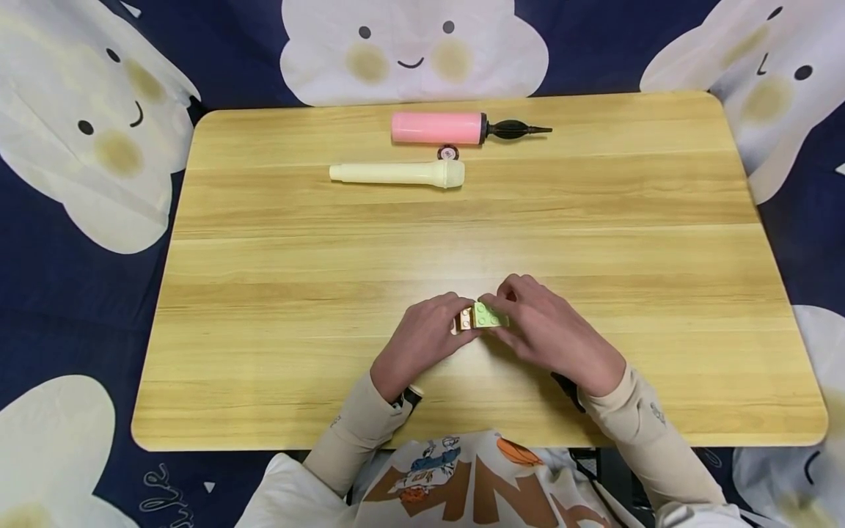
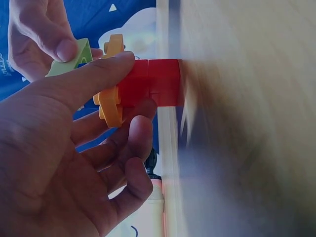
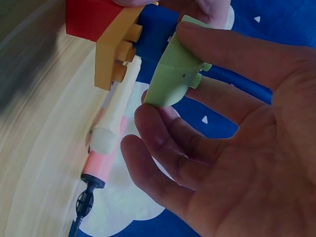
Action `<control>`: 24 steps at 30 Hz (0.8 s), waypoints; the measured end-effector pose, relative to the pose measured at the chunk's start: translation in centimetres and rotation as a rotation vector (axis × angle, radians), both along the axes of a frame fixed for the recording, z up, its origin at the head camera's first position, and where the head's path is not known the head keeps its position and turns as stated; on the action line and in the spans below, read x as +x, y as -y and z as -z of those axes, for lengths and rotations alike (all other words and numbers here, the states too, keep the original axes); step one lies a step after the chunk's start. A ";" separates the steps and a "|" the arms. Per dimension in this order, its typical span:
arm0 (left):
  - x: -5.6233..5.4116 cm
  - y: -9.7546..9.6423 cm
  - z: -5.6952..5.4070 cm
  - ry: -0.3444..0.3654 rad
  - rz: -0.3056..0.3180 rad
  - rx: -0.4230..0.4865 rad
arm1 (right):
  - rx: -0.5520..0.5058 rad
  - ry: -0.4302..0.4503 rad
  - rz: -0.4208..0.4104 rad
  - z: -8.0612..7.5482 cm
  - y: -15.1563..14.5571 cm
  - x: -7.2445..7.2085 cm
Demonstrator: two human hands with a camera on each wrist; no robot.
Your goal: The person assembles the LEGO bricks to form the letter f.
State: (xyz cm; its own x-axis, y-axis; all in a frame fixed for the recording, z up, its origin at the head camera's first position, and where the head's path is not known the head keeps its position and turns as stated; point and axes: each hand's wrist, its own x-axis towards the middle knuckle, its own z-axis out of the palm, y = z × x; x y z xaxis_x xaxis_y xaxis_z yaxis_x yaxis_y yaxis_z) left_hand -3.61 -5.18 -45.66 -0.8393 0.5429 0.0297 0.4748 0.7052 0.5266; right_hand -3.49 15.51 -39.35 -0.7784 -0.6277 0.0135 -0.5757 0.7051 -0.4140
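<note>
My left hand (image 1: 425, 334) pinches the red bricks (image 2: 165, 81) at the bottom of a small stack of building bricks, which stands close to the tabletop. Above the red part sits a wider orange brick (image 3: 106, 61), its studs facing up. A blue brick (image 3: 155, 32) rises from the middle of the orange one. With thumb and fingertips my right hand (image 1: 551, 326) holds a light green brick (image 3: 175, 74) with a curved underside. It lies against the top of the blue brick, slightly tilted; whether it is pressed fully on cannot be told.
Across the back of the wooden table (image 1: 264, 257) lie a pink hand pump (image 1: 437, 128) with a black nozzle and a cream toy microphone (image 1: 396, 174). Between these two is a small dark round disc (image 1: 447, 152). A navy cloth (image 1: 244, 51) with cloud faces surrounds the table.
</note>
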 end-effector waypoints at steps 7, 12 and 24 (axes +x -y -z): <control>0.0 -0.1 -0.1 0.005 -0.004 -0.004 | 0.025 0.014 0.012 -0.3 -0.1 0.0; 0.0 -0.1 -0.1 0.003 0.000 -0.004 | 0.026 0.025 0.020 -0.3 -0.1 0.0; 0.0 -0.1 -0.2 0.015 0.000 -0.016 | 0.022 0.034 0.030 -0.1 -0.1 0.0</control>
State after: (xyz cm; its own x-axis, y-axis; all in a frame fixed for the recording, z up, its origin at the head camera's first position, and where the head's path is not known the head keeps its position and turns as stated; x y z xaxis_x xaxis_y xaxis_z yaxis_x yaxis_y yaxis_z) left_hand -3.62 -5.09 -45.50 -0.8395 0.5434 0.0085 0.4672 0.7136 0.5221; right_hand -3.49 15.63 -39.27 -0.7969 -0.6035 -0.0267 -0.5398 0.7312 -0.4172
